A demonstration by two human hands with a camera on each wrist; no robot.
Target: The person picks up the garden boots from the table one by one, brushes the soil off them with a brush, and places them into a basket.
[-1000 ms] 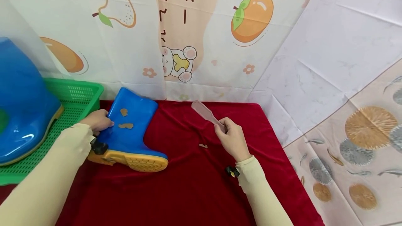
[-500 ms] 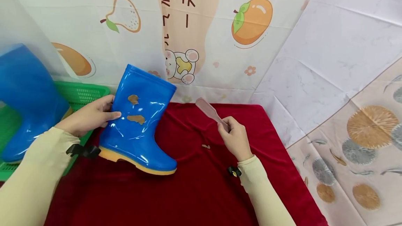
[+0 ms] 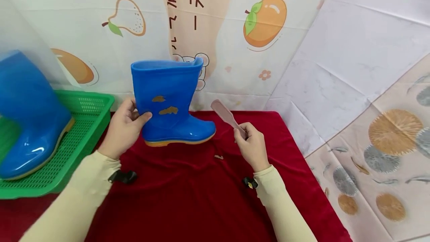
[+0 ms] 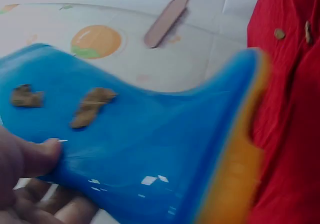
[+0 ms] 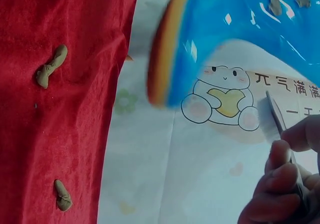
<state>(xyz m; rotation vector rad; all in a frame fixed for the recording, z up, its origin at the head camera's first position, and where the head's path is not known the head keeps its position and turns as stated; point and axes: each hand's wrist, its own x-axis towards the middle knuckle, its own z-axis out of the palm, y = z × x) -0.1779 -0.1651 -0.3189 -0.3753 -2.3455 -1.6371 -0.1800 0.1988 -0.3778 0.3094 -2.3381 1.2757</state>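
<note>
L hand (image 3: pixel 124 132) grips boot (image 3: pixel 173 100) nr cloth's (image 3: pixel 174 197) far edge, R hand (image 3: pixel 252 146) clamped on spatula (image 3: pixel 223 112) twd far R corner

The left arm (image 3: pixel 72 199) slants up from the lower left in a pale yellow sleeve and the right arm (image 3: pixel 283 208) rises from the lower right, leaning inward, so that both forearms point forward with the hands well apart. The left hand (image 3: pixel 123 130) sits slightly higher, gripping, its thumb (image 4: pixel 40 159) stretched along the near side and the fingers (image 4: pixel 62 204) bent beneath it in the left wrist view. The right hand (image 3: pixel 252 145) pinches firmly, fingers (image 5: pixel 279 180) curled in toward the palm.
</note>
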